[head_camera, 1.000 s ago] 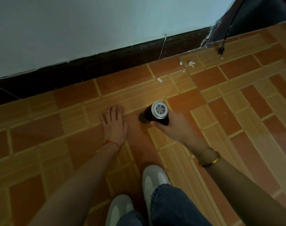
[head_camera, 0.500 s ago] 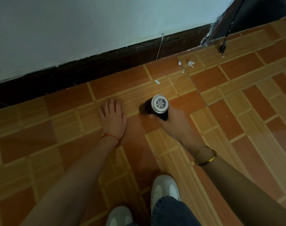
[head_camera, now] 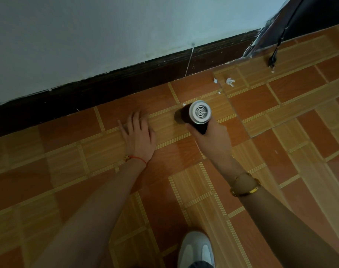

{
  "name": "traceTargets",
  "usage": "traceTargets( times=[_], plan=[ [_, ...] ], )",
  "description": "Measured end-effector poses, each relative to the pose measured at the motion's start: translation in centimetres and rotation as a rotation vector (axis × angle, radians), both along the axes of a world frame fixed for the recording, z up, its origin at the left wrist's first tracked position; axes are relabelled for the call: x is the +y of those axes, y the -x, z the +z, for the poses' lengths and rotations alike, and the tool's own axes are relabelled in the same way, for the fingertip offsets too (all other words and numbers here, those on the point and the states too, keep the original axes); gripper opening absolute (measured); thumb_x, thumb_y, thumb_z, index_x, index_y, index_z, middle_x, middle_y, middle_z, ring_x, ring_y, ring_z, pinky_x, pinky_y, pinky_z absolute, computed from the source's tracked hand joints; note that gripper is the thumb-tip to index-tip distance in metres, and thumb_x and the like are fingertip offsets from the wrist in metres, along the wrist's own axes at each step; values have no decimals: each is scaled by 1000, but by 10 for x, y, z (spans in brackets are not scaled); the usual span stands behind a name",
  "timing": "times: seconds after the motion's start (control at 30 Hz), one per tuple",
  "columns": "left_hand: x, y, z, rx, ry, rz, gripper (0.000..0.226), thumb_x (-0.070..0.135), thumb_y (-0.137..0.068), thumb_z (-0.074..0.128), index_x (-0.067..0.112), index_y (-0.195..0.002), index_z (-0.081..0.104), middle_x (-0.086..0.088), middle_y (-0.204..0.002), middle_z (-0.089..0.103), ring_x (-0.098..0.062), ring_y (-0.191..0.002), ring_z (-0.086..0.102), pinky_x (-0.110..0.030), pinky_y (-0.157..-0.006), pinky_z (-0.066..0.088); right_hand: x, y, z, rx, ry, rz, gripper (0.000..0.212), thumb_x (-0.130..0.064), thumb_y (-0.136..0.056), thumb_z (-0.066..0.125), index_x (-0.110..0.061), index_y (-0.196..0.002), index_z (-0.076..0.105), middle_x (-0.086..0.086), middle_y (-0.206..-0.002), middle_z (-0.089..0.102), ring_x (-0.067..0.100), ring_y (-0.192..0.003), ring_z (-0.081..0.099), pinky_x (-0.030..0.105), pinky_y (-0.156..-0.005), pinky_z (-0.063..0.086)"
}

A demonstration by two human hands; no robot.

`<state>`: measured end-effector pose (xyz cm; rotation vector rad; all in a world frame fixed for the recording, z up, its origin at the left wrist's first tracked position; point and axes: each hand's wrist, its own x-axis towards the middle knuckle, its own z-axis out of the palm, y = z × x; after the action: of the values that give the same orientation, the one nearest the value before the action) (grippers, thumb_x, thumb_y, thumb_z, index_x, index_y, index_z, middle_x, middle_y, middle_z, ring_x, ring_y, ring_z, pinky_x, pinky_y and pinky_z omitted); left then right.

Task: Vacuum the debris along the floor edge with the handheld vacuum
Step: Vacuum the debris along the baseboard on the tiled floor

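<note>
My right hand [head_camera: 211, 139] grips a black handheld vacuum [head_camera: 195, 116] with a silver vented rear cap, its nozzle pointing down and away at the tiled floor. A small white scrap [head_camera: 184, 104] lies right at the nozzle's far side. More white paper debris [head_camera: 230, 81] lies farther right near the dark baseboard [head_camera: 126, 82], with a smaller bit [head_camera: 215, 80] beside it. My left hand [head_camera: 138, 136] rests flat on the floor, fingers apart, left of the vacuum.
A white wall rises above the baseboard. A black cord with a plug [head_camera: 272, 60] hangs to the floor at the upper right, by a dark doorway edge. My white shoe [head_camera: 196, 250] is at the bottom. Orange and tan tiles [head_camera: 280, 132] spread to the right.
The vacuum and my right hand have moved forward and right toward the wall, reaching the small white scrap. My left hand stayed flat on the floor.
</note>
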<state>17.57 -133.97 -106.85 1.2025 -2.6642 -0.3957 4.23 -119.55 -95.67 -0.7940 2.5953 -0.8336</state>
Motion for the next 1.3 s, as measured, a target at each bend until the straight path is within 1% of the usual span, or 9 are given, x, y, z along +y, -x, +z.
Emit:
traceTargets(
  times=[0.17, 0.27, 0.4, 0.47, 0.63, 0.87, 0.97, 1.2, 1.3],
  plan=[
    [1, -1, -1, 17, 5, 2, 51, 29, -95, 38, 13, -144, 42, -13, -150, 41, -32, -143, 31, -67, -117, 14, 8, 29, -6, 19, 11, -125, 63, -53, -84, 65, -18, -134, 49, 4, -108, 69, 26, -98, 66, 37, -77, 54],
    [1, 0, -1, 23, 9, 7, 51, 29, -95, 39, 14, -144, 43, -12, -151, 41, -32, -143, 31, -66, -118, 13, 1, 38, -10, 26, 26, -103, 63, -54, -84, 64, -17, -133, 50, 4, -106, 70, 24, -97, 66, 37, -76, 54],
    [1, -1, -1, 14, 16, -2, 52, 30, -96, 38, 15, -145, 41, -11, -152, 40, -31, -144, 30, -65, -119, 10, -12, 40, -11, -23, 41, 52, 57, -52, -84, 66, -17, -127, 54, -5, -94, 68, 17, -85, 67, 23, -65, 45],
    [1, -1, -2, 1, 20, -5, 51, 30, -96, 39, 15, -145, 41, -11, -152, 40, -31, -144, 30, -65, -119, 11, -16, 40, -11, -17, 30, 100, 56, -52, -84, 66, -17, -126, 54, -7, -96, 68, 13, -86, 65, 22, -64, 44],
    [1, -1, -3, -7, 26, -4, 52, 31, -96, 36, 14, -145, 42, -11, -152, 40, -31, -144, 31, -65, -118, 12, -19, 47, -13, 58, 66, 4, 57, -54, -83, 64, -19, -127, 53, -3, -100, 69, 18, -89, 65, 28, -66, 45],
    [0, -1, -1, -15, 8, -10, 54, 34, -96, 33, 15, -146, 40, -11, -152, 40, -31, -144, 30, -65, -119, 12, -25, 52, -13, 53, 74, 17, 57, -54, -83, 64, -17, -125, 55, -4, -96, 68, 15, -86, 64, 20, -61, 40],
    [0, -2, -1, -19, 6, -11, 54, 33, -96, 35, 15, -147, 39, -11, -153, 39, -31, -145, 29, -65, -119, 11, -30, 51, -14, -55, 59, 96, 52, -54, -84, 64, -19, -122, 57, -11, -81, 62, 11, -72, 63, 16, -57, 38],
    [-1, 0, -2, 0, 14, 5, 51, 32, -96, 38, 15, -144, 44, -10, -151, 42, -31, -143, 33, -64, -119, 12, -32, 65, -7, 19, 163, -56, 50, -51, -85, 64, -13, -115, 59, 2, -88, 70, 20, -74, 68, 33, -65, 57],
    [0, 0, -2, 6, 13, 9, 51, 31, -95, 42, 15, -144, 44, -10, -151, 43, -31, -143, 33, -64, -119, 12, -28, 71, -10, 67, 85, -36, 55, -53, -84, 64, -14, -121, 57, 4, -95, 71, 22, -80, 70, 28, -67, 53]
  ],
)
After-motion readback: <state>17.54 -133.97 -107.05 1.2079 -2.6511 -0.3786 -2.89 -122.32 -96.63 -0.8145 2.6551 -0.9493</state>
